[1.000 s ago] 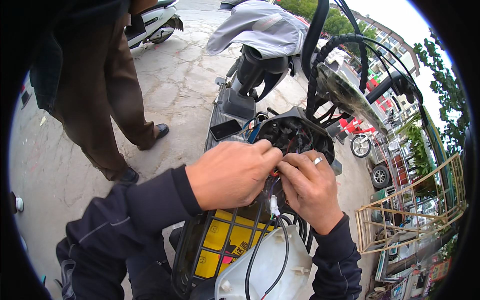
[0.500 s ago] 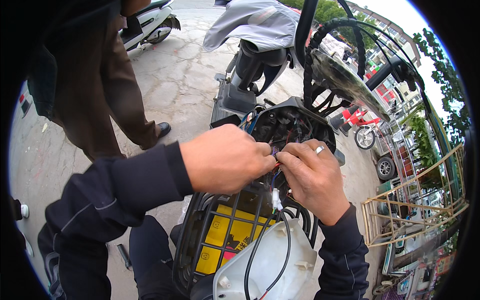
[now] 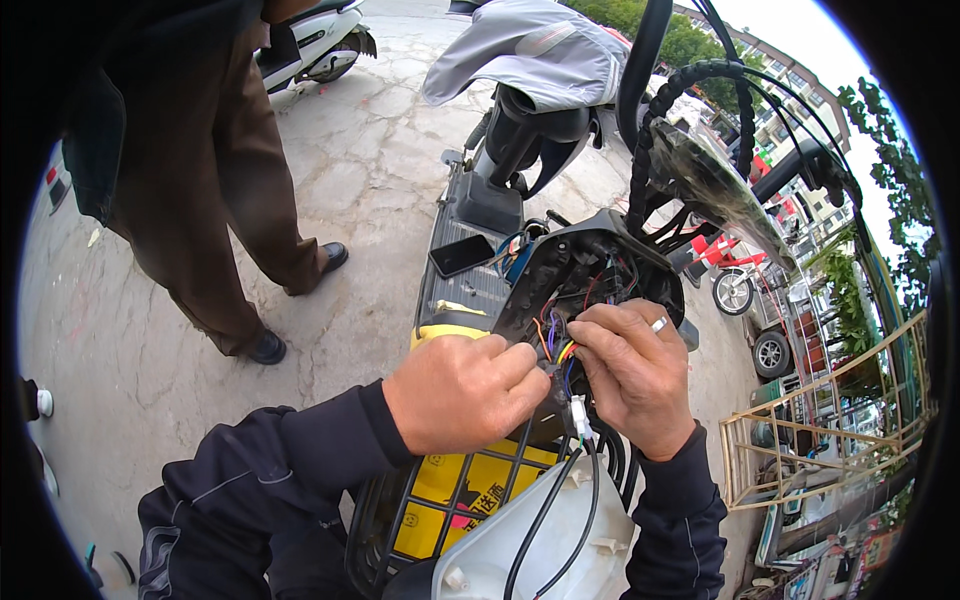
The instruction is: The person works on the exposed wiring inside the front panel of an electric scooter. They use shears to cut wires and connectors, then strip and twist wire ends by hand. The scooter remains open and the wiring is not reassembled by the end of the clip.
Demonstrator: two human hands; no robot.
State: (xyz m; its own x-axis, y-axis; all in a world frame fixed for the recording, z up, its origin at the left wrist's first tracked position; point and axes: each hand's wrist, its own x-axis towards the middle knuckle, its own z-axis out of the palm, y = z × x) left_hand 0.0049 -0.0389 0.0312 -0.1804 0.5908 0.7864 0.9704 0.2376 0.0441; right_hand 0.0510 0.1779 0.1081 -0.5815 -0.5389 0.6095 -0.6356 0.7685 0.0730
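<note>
1. Sleeves, dark with pale piping, come up from the lower edge to two bare hands.
2. A white plastic cover lies over the near right corner of a black wire basket; a yellow sheet shows through the basket's bars.
3. Black cables run over the cover to a white connector.
4. The left hand is curled, thumb and forefinger pressed together beside the wires; whether they grip a strand, one cannot tell.
5. The right hand, ringed on one finger, pinches the coloured wires between thumb and fingertips, at the near edge of an open black housing.
6. Beyond the left hand, a dark phone lies near the left edge of a ribbed footboard.
7. Farther off, a person in brown trousers stands at left; a grey cloth drapes a vehicle, and a white scooter is parked behind.
</note>
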